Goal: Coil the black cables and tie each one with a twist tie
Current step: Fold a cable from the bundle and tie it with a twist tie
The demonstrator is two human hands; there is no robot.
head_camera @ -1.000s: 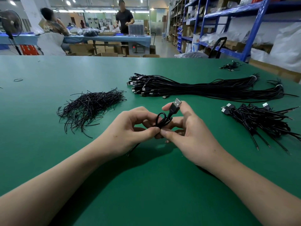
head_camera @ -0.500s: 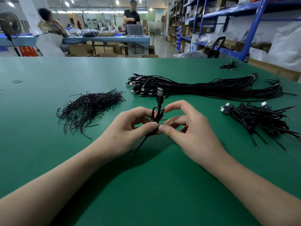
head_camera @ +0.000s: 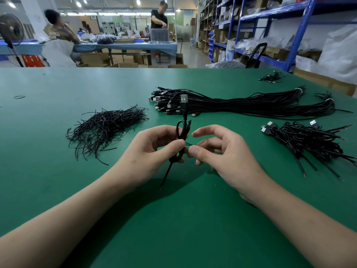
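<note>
**Item 1: cable** point(head_camera: 182, 132). Black and thin, wound into a small narrow coil. It is held upright above the table point(head_camera: 58, 180), at the middle of the view and between the two hands. Its plug point(head_camera: 184, 100) stands at the top, metal end up. The bare tail hangs down and to the left, with its tip close to the table top.

**Item 2: left hand** point(head_camera: 152, 149). Thumb and forefinger pinch the coil at its waist, and the other fingers curl behind it.

**Item 3: right hand** point(head_camera: 218, 151). It is just beside the coil with its fingers curled. The thumb and a finger close on the end of the twist tie point(head_camera: 191, 145), a fine black strand that runs across from the waist of the coil. The forefinger is raised above it, clear of the cable.

**Item 4: heap of loose ties** point(head_camera: 108, 126). Short black strands lying on the table to the left of the hands.

**Item 5: bundle of long cables** point(head_camera: 241, 105). It lies straight across the table beyond the hands, plugs to the left and pale bands near the right end.

**Item 6: pile of coiled cables** point(head_camera: 309, 140). It sits on the table to the right, with tails pointing toward the near edge.

**Item 7: small dark heap** point(head_camera: 271, 77). It is at the far right of the table, too small to make out.

**Item 8: surroundings.** Blue shelves point(head_camera: 289, 26) stand at the right and a fan point(head_camera: 10, 31) at the far left. Two people are at a far bench.
</note>
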